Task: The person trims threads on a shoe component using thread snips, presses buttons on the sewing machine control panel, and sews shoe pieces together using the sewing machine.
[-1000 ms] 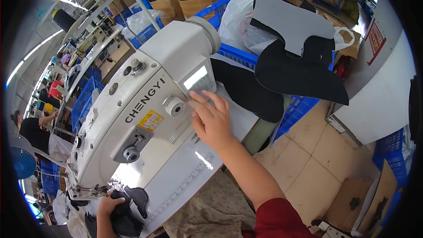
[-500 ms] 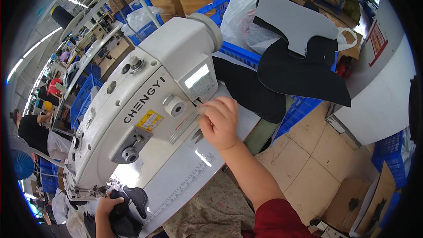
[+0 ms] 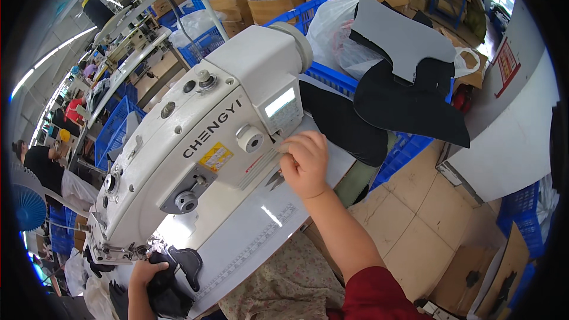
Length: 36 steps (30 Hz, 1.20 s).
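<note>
A white sewing machine (image 3: 207,136) stands on a pale worktable (image 3: 249,225) printed with a ruler scale. At its needle end, my left hand (image 3: 144,274) grips a black fabric piece (image 3: 163,281), thumb on top; its other fingers are mostly hidden. A curved black piece with a stitched-looking edge (image 3: 188,265) lies beside it. My right hand (image 3: 306,163) is closed, fingers curled, against the machine's lower body below the lit control panel (image 3: 280,104). What its fingertips hold, if anything, is hidden. Pointed metal blades (image 3: 274,181), perhaps of thread snips, lie just below that hand.
Behind the machine, large black pieces (image 3: 409,104) and a grey-faced piece (image 3: 400,35) lie over a blue crate (image 3: 409,154) with a white plastic bag (image 3: 335,29). Patterned cloth (image 3: 284,278) covers my lap. Cardboard (image 3: 468,272) stands at lower right. Co-workers sit at far left.
The whole view has shifted slightly, so the machine sits a little farther right. Both hands keep about the same places on the machine and the fabric.
</note>
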Available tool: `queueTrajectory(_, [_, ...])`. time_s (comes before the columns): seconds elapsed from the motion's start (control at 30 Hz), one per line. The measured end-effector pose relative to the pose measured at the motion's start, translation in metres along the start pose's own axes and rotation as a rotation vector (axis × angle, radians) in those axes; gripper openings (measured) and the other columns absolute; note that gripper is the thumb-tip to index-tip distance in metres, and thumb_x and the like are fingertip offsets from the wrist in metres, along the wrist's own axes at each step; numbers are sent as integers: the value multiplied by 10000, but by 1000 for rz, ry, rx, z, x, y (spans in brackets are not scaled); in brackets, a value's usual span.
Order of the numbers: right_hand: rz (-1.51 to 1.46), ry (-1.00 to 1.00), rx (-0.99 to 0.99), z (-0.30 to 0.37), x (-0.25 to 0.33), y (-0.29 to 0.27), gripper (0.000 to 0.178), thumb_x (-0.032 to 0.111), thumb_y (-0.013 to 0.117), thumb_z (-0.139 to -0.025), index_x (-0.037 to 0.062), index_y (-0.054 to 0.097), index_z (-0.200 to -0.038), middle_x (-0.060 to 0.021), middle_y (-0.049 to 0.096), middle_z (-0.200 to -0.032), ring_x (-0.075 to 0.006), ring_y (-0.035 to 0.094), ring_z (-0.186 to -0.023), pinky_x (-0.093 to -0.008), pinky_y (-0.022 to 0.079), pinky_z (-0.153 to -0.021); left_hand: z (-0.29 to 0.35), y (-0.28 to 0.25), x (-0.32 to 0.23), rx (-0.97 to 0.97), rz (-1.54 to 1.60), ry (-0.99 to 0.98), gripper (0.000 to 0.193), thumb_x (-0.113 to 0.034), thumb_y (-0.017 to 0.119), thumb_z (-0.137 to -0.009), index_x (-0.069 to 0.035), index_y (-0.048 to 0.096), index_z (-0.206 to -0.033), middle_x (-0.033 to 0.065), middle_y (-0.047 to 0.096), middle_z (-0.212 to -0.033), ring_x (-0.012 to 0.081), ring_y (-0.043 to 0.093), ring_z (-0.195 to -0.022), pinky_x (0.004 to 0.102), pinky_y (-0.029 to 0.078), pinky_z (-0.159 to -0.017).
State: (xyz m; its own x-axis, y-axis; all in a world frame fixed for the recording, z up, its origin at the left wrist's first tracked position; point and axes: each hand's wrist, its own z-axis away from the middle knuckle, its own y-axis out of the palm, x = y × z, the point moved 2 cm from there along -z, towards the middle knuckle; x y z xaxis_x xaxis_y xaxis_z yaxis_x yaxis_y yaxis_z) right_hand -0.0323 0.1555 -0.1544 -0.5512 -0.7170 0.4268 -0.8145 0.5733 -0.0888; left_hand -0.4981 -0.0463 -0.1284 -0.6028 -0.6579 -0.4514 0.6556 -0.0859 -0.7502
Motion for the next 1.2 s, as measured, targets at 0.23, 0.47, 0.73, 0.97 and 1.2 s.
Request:
queueTrajectory(0.23, [36, 10, 19, 0, 1, 1, 154, -11, 590, -607, 83, 627, -722, -24, 642, -811, -236, 539, -818, -359, 402, -729, 5, -1, -6, -1, -4, 22, 530, -172, 815, -610, 22, 636, -1069, 97, 669, -953, 205, 624, -839, 328, 499, -804])
queueTrajectory(0.47, [59, 39, 29, -4, 5, -2, 168, -56, 560, -593, 62, 614, -699, -39, 645, -777, -255, 562, -793, -362, 418, -726, 16, -2, -21, 28, 2, 20, 548, -188, 818, -608, 26, 632, -1078, 100, 670, -976, 201, 625, -861, 321, 493, -809])
queueTrajectory(0.73, [38, -66, 95, -10, 30, -1, 127, 16, 599, -594, 70, 621, -707, -47, 649, -813, -271, 562, -802, -383, 440, -693, -7, -7, 24, 86, 96, -45, 576, -246, 796, -607, 26, 632, -1087, 122, 672, -952, 218, 633, -866, 330, 498, -788])
queueTrajectory(0.97, [-493, -375, 402, 18, 167, 15, 176, 103, 646, -574, 77, 609, -744, -61, 637, -870, -256, 583, -761, -374, 470, -619, -2, -7, 6, 48, 22, 52, 634, -260, 793, -609, 14, 618, -1153, 132, 678, -983, 218, 635, -867, 323, 502, -791])
queueTrajectory(1.2, [-719, -432, 683, 59, 222, 43, 191, 107, 655, -605, 35, 594, -771, -71, 592, -899, -239, 573, -846, -338, 477, -639, 11, -10, -1, 53, 112, 78, 491, -159, 790, -625, 21, 646, -1058, 111, 682, -930, 207, 646, -824, 326, 520, -771])
